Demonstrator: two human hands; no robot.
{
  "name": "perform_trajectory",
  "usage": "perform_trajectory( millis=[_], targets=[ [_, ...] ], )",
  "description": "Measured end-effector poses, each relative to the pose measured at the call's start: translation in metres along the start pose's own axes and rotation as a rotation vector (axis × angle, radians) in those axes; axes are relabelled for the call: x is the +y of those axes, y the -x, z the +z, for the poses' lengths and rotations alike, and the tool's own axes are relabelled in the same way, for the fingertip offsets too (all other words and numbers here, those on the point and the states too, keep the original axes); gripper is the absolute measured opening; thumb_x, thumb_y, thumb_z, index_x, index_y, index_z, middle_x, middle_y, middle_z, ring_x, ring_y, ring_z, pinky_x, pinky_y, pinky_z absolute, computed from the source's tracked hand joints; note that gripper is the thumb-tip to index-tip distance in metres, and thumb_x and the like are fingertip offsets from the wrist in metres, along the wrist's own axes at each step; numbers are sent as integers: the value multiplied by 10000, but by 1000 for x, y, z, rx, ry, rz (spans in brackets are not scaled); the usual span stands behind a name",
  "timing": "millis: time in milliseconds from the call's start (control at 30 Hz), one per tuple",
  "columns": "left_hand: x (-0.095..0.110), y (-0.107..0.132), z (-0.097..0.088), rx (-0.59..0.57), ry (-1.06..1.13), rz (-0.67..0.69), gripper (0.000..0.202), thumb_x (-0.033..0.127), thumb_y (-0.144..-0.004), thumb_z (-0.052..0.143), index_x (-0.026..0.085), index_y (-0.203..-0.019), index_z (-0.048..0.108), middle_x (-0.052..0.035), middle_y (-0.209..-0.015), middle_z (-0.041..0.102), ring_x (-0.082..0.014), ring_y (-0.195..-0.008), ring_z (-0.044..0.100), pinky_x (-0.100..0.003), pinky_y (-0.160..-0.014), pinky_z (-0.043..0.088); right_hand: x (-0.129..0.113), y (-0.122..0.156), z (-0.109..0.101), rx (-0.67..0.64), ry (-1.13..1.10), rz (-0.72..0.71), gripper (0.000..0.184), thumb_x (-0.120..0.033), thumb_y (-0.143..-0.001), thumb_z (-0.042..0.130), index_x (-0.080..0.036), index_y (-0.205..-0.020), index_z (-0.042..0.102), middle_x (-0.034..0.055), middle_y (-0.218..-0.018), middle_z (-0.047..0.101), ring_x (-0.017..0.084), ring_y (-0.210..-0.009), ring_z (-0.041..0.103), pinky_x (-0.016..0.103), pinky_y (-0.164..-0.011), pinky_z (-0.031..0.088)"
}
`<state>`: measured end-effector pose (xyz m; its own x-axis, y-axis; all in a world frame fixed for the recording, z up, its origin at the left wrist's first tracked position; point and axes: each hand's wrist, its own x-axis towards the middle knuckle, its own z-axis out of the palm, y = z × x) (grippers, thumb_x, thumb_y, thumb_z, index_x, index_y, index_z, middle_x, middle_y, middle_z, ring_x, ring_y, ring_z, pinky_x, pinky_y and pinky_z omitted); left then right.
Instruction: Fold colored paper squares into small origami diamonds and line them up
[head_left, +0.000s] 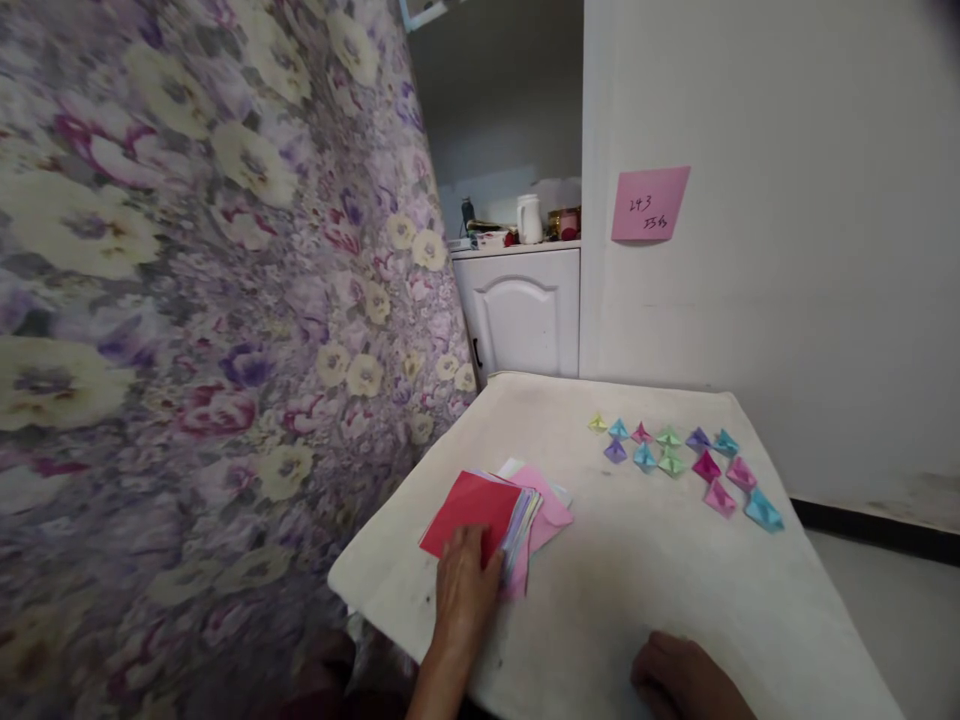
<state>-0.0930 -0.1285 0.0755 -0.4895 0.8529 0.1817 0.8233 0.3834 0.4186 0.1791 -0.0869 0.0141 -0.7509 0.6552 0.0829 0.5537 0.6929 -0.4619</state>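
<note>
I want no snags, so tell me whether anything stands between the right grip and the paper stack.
Nothing visible stands between the right grip and the paper stack. The left grip rests on the stack's near side, left of that path; the folded paper pieces lie farther back.

Your red-topped, square paper stack (469,502) has pink sheets (552,512) beneath; your small folded paper pieces (706,466) vary: yellow, blue, pink, green, purple; draped floral cloth (247,320): cream, purple, magenta blooms (283,472); pink rectangular paper note (649,225): dark handwriting (651,212).
</note>
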Motion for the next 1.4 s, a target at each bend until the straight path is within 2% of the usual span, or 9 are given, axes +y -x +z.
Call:
perform_trajectory(
  millis=[533,833,1400],
  targets=[
    [-13,0,-10,-36,50,-4,238,136,-793,487,147,-995,612,-81,-988,636,-194,-946,570,-302,-842,400,-17,-2,7,-8,-66,88,177,-132,-793,463,-208,-734,612,38,-797,646,178,-742,594,274,-701,416],
    [-12,-2,-13,-44,52,-16,199,147,-808,476,168,-933,629,-59,-951,656,-180,-894,594,-283,-793,415,-16,-4,8,-16,-72,95,181,-142,-799,456,-207,-741,614,38,-790,647,181,-743,592,277,-697,421],
    [-3,7,-17,64,-178,-106,223,201,-884,357,200,-857,578,-50,-880,661,-194,-798,619,-274,-609,354,-12,-3,2,-12,-62,84,202,-138,-807,440,-212,-733,613,50,-805,653,185,-741,596,276,-688,430]
  ],
)
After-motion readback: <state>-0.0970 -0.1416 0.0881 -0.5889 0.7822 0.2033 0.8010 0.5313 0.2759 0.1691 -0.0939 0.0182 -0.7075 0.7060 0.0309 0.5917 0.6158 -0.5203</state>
